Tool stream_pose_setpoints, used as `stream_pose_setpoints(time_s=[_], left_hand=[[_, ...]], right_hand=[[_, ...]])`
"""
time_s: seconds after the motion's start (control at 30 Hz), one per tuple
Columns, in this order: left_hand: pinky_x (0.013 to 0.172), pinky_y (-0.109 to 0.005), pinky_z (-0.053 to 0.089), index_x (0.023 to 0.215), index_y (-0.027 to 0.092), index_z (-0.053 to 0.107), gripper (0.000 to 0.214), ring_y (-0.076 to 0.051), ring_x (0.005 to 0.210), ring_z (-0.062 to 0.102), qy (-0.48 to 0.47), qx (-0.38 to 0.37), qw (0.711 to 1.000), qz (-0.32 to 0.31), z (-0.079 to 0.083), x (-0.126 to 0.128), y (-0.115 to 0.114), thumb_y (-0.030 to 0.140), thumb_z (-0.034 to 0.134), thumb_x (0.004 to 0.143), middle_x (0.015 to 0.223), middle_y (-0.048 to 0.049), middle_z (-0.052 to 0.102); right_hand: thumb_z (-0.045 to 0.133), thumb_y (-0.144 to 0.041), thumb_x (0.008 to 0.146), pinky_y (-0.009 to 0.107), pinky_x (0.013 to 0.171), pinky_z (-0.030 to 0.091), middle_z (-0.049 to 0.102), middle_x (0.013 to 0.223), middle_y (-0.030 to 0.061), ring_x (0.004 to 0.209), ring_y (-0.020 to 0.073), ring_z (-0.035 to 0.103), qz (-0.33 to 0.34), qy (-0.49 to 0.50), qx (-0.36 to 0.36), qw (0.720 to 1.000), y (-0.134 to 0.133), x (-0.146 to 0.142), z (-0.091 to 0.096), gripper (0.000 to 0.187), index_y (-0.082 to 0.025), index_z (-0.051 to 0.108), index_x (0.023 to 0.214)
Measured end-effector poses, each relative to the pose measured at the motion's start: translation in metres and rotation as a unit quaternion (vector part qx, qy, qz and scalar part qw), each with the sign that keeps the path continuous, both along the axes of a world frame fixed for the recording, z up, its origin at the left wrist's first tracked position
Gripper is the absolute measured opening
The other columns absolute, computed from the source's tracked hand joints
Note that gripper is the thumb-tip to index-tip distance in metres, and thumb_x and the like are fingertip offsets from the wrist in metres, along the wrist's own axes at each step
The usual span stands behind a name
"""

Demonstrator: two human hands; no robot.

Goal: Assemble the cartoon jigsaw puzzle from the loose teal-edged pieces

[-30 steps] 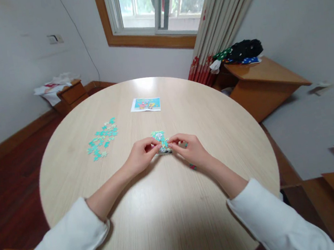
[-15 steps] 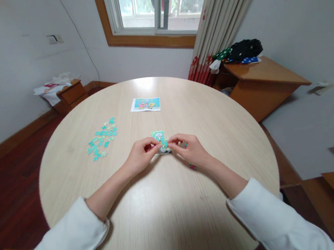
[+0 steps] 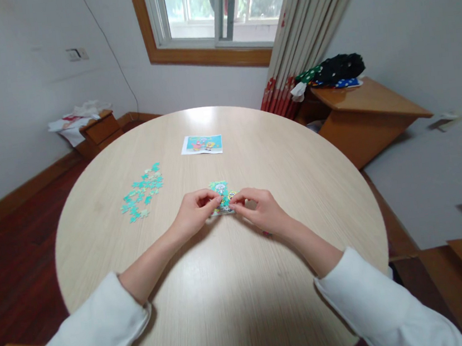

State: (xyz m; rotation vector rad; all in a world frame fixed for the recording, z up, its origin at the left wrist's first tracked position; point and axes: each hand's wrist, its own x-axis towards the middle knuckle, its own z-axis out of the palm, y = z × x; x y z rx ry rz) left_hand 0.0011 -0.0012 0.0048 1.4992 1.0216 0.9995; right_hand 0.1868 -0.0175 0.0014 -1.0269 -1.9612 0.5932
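Observation:
A small block of joined puzzle pieces (image 3: pixel 219 188), teal with bits of colour, lies at the middle of the round wooden table (image 3: pixel 228 285). My left hand (image 3: pixel 196 212) pinches its lower left edge with fingers closed. My right hand (image 3: pixel 261 210) pinches at the block's lower right edge, fingers pressed together on a piece there. Both hands nearly meet over the block. A heap of loose teal puzzle pieces (image 3: pixel 143 190) lies to the left. A printed reference picture (image 3: pixel 202 144) rests farther back.
A low wooden desk (image 3: pixel 364 109) with dark and dotted clothes on it stands at the right by a curtain (image 3: pixel 305 23). A small wooden cabinet (image 3: pixel 97 127) with papers sits at the left wall. Cardboard lies at the lower right.
My right hand has shifted slightly left, closer to my left hand over the puzzle block. The small pieces that showed beside and below it are now almost wholly covered. My left hand has barely moved.

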Motion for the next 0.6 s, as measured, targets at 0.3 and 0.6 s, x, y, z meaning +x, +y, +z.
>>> stream_pose_setpoints(time_s=[0.3,0.6], left_hand=[[0.053,-0.024,0.036,0.064,0.016,0.06,0.031,-0.009,0.052,0.045,-0.015,-0.022,1.0,-0.011,0.0012,-0.0004,0.0004,0.046,0.067,0.068,0.057,0.0021,0.053],[0.053,-0.024,0.035,0.062,0.016,0.061,0.032,-0.009,0.051,0.043,-0.007,-0.019,0.999,-0.03,0.0034,0.0001,-0.001,0.046,0.067,0.069,0.053,0.0031,0.05]], right_hand=[[0.063,-0.024,0.081,0.028,0.068,0.046,0.065,0.071,0.001,0.065,0.0124,0.058,-0.023,0.008,-0.007,1.0,0.0009,0.0013,-0.0005,0.009,-0.019,0.068,0.085],[0.061,-0.024,0.084,0.029,0.071,0.046,0.067,0.078,0.0034,0.072,0.014,0.059,0.018,-0.001,0.006,1.0,0.0021,0.0025,-0.0017,0.019,-0.022,0.071,0.1]])
